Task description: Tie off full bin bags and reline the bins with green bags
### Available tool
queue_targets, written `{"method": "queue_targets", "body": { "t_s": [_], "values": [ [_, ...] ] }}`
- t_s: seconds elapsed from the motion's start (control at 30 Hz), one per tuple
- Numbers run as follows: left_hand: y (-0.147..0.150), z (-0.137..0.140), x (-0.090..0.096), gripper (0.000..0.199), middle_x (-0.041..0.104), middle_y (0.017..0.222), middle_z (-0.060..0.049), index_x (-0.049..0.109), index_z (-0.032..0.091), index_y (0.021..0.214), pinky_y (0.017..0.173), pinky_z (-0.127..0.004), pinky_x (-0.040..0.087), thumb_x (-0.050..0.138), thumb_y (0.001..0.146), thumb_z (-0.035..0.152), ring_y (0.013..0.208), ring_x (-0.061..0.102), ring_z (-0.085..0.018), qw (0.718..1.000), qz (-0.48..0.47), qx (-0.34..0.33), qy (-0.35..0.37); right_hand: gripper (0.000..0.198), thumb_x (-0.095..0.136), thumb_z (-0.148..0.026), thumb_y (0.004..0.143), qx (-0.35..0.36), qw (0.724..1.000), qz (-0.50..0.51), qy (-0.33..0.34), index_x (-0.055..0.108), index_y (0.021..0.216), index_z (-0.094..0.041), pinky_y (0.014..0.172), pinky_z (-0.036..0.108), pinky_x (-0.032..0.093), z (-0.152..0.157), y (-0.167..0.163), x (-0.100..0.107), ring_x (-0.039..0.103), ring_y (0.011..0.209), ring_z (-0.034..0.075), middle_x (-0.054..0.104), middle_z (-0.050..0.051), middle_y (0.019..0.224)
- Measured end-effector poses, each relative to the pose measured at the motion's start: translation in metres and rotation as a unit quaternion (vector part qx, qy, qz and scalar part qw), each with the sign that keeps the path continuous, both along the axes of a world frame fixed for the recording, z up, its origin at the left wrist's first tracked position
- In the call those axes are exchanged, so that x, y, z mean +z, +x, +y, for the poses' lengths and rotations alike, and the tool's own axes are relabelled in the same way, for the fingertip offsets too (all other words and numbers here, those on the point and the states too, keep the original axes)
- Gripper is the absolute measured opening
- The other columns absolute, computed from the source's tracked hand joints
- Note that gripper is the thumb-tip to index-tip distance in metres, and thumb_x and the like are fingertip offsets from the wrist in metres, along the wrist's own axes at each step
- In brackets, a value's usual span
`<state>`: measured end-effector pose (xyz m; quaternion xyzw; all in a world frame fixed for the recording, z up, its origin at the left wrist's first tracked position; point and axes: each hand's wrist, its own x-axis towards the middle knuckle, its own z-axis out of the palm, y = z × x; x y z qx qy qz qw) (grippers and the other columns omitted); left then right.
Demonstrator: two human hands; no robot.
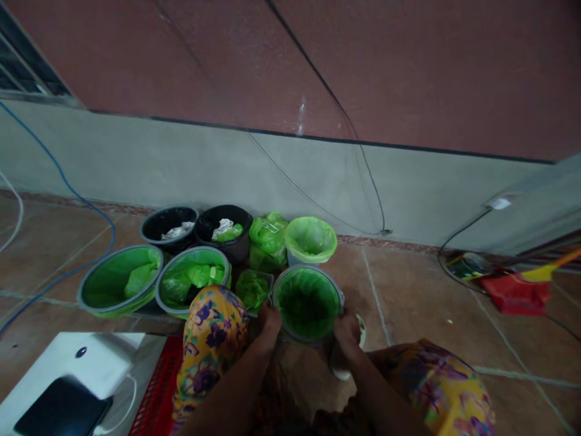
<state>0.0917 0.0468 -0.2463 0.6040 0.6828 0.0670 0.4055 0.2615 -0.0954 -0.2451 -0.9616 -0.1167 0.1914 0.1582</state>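
Observation:
A round trash bin [308,303] with a grey rim and a green bag lining it stands between my knees. At the left side of its rim is my left hand [270,322], fingers closed round the edge. My right hand [347,330] grips the opposite side of the same rim. The bin's inside is dark, and its bottom cannot be made out. Just behind it stands a bin lined in light green [311,238]. Close to my left hand sits a small clear container [252,289] with a green bag in it.
Further left are green-lined bins [122,281] [193,278] and black-lined bins [170,225] [224,227] holding crumpled bags. A stuffed green bag [267,236] leans near the wall. A white box with a phone [63,406] lies left; a red dustpan [515,293] lies right. A blue cable [63,175] crosses the floor.

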Motion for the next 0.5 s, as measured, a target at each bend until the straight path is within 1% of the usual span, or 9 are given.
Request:
{"method": "queue_targets", "body": {
  "t_s": [0.07, 0.1, 0.13, 0.2, 0.27, 0.33, 0.4, 0.43, 0.5],
  "values": [
    [0.01, 0.012, 0.013, 0.043, 0.066, 0.131, -0.018, 0.058, 0.01, 0.131, 0.097, -0.035, 0.052, 0.051, 0.089, 0.012, 0.119, 0.064, -0.025, 0.999, 0.014, -0.01, 0.033, 0.05, 0.051, -0.026, 0.089, 0.052, 0.997, -0.056, -0.022, 0.054, 0.134, -0.005, 0.093, 0.039, 0.047, 0.017, 0.001, 0.012, 0.061, 0.118, 0.034, 0.063, 0.025, 0.125],
    [0.017, 0.02, 0.019, 0.048, 0.061, 0.138, -0.018, 0.053, 0.01, 0.137, 0.104, -0.035, 0.048, 0.051, 0.089, 0.012, 0.127, 0.059, -0.024, 0.998, 0.018, -0.025, 0.055, 0.051, 0.05, -0.024, 0.089, 0.093, 0.992, -0.078, -0.019, 0.051, 0.137, -0.004, 0.098, 0.038, 0.044, 0.028, 0.002, 0.018, 0.057, 0.122, 0.033, 0.06, 0.025, 0.128],
    [0.025, 0.028, 0.026, 0.05, 0.059, 0.141, -0.017, 0.05, 0.01, 0.139, 0.109, -0.034, 0.044, 0.051, 0.089, 0.013, 0.131, 0.055, -0.024, 0.996, 0.017, -0.049, 0.079, 0.052, 0.049, -0.024, 0.09, 0.133, 0.987, -0.091, -0.013, 0.05, 0.139, -0.005, 0.102, 0.038, 0.042, 0.039, 0.005, 0.023, 0.055, 0.125, 0.032, 0.058, 0.024, 0.132],
    [0.042, 0.045, 0.036, 0.049, 0.059, 0.14, -0.017, 0.05, 0.009, 0.139, 0.113, -0.035, 0.04, 0.051, 0.091, 0.016, 0.133, 0.052, -0.025, 0.981, 0.025, -0.141, 0.135, 0.05, 0.047, -0.024, 0.092, 0.203, 0.974, -0.102, -0.003, 0.049, 0.14, -0.008, 0.107, 0.037, 0.038, 0.063, 0.015, 0.031, 0.051, 0.128, 0.031, 0.056, 0.021, 0.136],
    [0.061, 0.061, 0.039, 0.048, 0.059, 0.139, -0.017, 0.05, 0.01, 0.14, 0.115, -0.037, 0.037, 0.05, 0.092, 0.018, 0.134, 0.051, -0.026, 0.951, 0.037, -0.251, 0.177, 0.049, 0.044, -0.022, 0.094, 0.265, 0.959, -0.102, 0.0, 0.048, 0.142, -0.01, 0.11, 0.037, 0.034, 0.084, 0.028, 0.032, 0.048, 0.13, 0.029, 0.055, 0.019, 0.14],
    [0.079, 0.073, 0.034, 0.047, 0.058, 0.141, -0.015, 0.049, 0.013, 0.14, 0.117, -0.038, 0.033, 0.049, 0.093, 0.019, 0.135, 0.049, -0.026, 0.913, 0.044, -0.354, 0.196, 0.049, 0.042, -0.019, 0.096, 0.322, 0.943, -0.082, -0.008, 0.046, 0.144, -0.01, 0.111, 0.036, 0.032, 0.102, 0.043, 0.027, 0.047, 0.132, 0.028, 0.054, 0.018, 0.143],
    [0.095, 0.083, 0.022, 0.046, 0.058, 0.14, -0.014, 0.049, 0.016, 0.139, 0.117, -0.039, 0.032, 0.051, 0.094, 0.021, 0.135, 0.049, -0.026, 0.876, 0.051, -0.438, 0.194, 0.047, 0.043, -0.019, 0.097, 0.36, 0.931, -0.049, -0.024, 0.048, 0.143, -0.009, 0.107, 0.033, 0.034, 0.115, 0.057, 0.018, 0.05, 0.129, 0.026, 0.056, 0.019, 0.14],
    [0.101, 0.087, 0.015, 0.045, 0.059, 0.139, -0.014, 0.05, 0.017, 0.138, 0.116, -0.039, 0.034, 0.052, 0.094, 0.023, 0.133, 0.05, -0.026, 0.863, 0.056, -0.467, 0.184, 0.045, 0.043, -0.02, 0.098, 0.368, 0.929, -0.031, -0.033, 0.05, 0.141, -0.009, 0.103, 0.031, 0.036, 0.119, 0.064, 0.012, 0.054, 0.125, 0.025, 0.06, 0.019, 0.136],
    [0.111, 0.094, 0.0, 0.039, 0.061, 0.133, -0.014, 0.053, 0.019, 0.133, 0.11, -0.037, 0.04, 0.053, 0.095, 0.026, 0.127, 0.056, -0.026, 0.854, 0.074, -0.494, 0.149, 0.041, 0.044, -0.025, 0.1, 0.37, 0.927, 0.001, -0.055, 0.055, 0.136, -0.01, 0.093, 0.029, 0.041, 0.126, 0.075, 0.001, 0.063, 0.111, 0.024, 0.067, 0.018, 0.124]
  ]
}}
